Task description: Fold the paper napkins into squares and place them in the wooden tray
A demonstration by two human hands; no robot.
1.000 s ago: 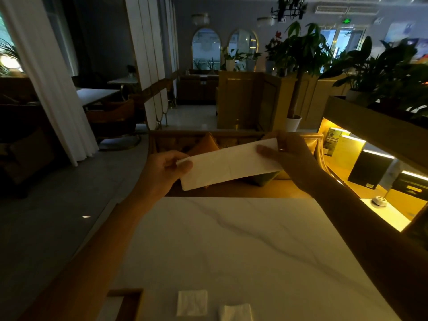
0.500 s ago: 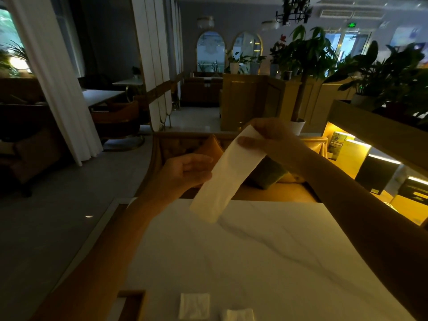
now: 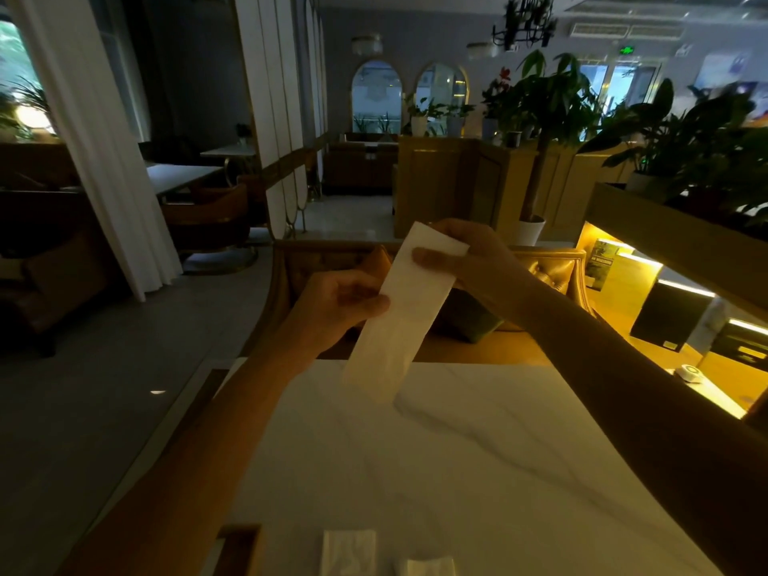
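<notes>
Right hand fingers pinch the napkin strip; left hand grip unclear; tray cropped.

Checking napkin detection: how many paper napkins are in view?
3. One long folded napkin held above the marble table between the left hand and right hand; two folded napkins at the table's near edge. More may lie out of frame.

A long folded napkin hangs slanted above the far edge of the desk, its upper end in the right hand, its left edge touching the left hand. On the desk's near edge lie two folded napkins side by side; the wooden tray sits to their left. A sofa stands behind the desk.
</notes>
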